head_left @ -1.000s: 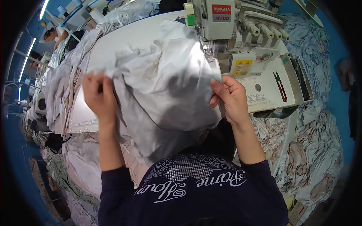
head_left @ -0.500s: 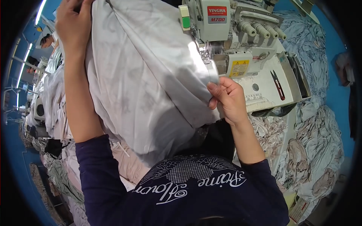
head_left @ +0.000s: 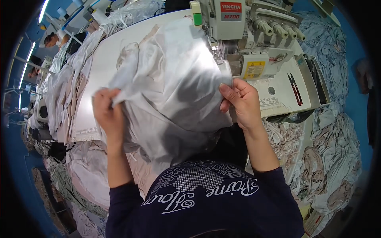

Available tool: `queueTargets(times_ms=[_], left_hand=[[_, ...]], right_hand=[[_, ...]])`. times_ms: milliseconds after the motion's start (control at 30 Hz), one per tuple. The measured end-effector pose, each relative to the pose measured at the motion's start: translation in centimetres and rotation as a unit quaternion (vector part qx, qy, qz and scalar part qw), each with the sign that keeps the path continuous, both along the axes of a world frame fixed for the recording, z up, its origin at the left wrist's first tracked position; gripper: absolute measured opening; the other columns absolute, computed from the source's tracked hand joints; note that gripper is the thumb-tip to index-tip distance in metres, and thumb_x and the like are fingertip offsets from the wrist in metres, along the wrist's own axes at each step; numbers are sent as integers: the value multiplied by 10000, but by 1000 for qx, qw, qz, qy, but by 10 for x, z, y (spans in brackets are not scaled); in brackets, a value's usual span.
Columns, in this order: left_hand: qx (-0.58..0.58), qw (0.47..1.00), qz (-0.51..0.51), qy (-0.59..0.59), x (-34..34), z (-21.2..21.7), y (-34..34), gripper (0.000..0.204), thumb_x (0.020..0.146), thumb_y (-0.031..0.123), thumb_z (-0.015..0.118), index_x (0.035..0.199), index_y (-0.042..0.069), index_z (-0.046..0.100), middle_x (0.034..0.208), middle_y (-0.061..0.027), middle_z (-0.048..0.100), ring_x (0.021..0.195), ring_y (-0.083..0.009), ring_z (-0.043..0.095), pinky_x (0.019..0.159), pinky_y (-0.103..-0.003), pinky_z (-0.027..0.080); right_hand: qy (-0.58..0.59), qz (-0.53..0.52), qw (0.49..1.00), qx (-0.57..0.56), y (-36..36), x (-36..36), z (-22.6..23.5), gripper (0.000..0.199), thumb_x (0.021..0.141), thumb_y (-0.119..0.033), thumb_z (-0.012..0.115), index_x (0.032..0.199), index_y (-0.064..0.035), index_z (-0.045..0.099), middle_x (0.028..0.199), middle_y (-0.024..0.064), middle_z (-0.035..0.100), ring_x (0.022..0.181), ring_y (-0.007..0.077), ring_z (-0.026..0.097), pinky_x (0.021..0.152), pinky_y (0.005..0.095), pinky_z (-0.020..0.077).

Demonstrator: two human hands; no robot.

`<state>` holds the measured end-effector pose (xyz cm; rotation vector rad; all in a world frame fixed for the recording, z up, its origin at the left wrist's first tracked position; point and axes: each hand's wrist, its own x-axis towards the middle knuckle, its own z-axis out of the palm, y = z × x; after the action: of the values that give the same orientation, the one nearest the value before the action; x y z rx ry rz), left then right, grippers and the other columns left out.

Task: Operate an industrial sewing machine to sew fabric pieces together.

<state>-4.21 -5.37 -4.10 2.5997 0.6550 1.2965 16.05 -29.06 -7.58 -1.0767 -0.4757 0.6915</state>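
Observation:
A pale grey-white fabric piece (head_left: 174,87) lies rumpled over the white sewing table, hanging down toward my lap. My left hand (head_left: 108,107), slightly blurred, is closed on a bunched fold at the cloth's left side. Just in front of the needle area, my right hand (head_left: 242,99) pinches the fabric's right edge between thumb and fingers. The overlock sewing machine (head_left: 226,27) stands beyond it, its lit presser foot (head_left: 218,55) over the cloth's upper right edge.
Thread snips (head_left: 295,89) with dark red handles lie in the tray right of the machine, near a small round disc (head_left: 271,91). Heaped garments (head_left: 329,158) fill the right side. More cloth (head_left: 75,87) hangs at the table's left edge. Other people (head_left: 51,39) are far left.
My left hand has come down and nearer from the far upper left, drawing the fabric with it and uncovering the table. My right hand keeps its pinch at almost the same spot.

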Motion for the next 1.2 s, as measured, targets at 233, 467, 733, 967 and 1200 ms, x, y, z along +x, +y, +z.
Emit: queueTargets(times_ms=[233, 467, 733, 967, 1200], left_hand=[[131, 970, -6, -204, 46, 82, 9, 142, 719, -56, 617, 833, 25, 642, 843, -68, 586, 783, -175, 570, 717, -249, 444], [231, 948, -34, -216, 68, 151, 47, 167, 747, 74, 658, 904, 122, 686, 814, -27, 638, 756, -148, 595, 707, -232, 459], [-80, 990, -86, 77, 77, 107, 64, 388, 668, 169, 754, 1004, 16, 633, 1003, -105, 620, 939, -220, 581, 803, -322, 452], [-173, 951, -49, 252, -3, -19, -12, 218, 682, 58, 712, 873, 15, 614, 871, -107, 592, 815, -269, 550, 749, -333, 430], [-35, 973, -83, -211, 21, 35, 15, 70, 806, -48, 559, 846, 9, 568, 870, -28, 568, 760, -105, 500, 690, -201, 390]], right_hand=[[-4, 4, 1000, -8, -1, -1, 5, 137, 863, -151, 632, 832, -29, 577, 641, 5, 579, 472, 61, 530, 444, 176, 422], [9, 5, 1000, -14, 1, -4, 10, 143, 862, -153, 633, 834, -22, 581, 645, 12, 587, 469, 63, 527, 447, 178, 431], [-1, -10, 1000, -8, -2, 2, 4, 147, 860, -149, 634, 849, -12, 584, 650, 19, 589, 477, 69, 533, 452, 186, 436], [2, -1, 1000, -22, -1, -1, 9, 155, 851, -146, 643, 858, -3, 583, 638, 16, 577, 481, 73, 538, 455, 189, 433], [13, 5, 1000, -21, 0, 0, 6, 145, 858, -126, 628, 902, 7, 591, 638, 8, 576, 480, 68, 535, 457, 187, 433]])
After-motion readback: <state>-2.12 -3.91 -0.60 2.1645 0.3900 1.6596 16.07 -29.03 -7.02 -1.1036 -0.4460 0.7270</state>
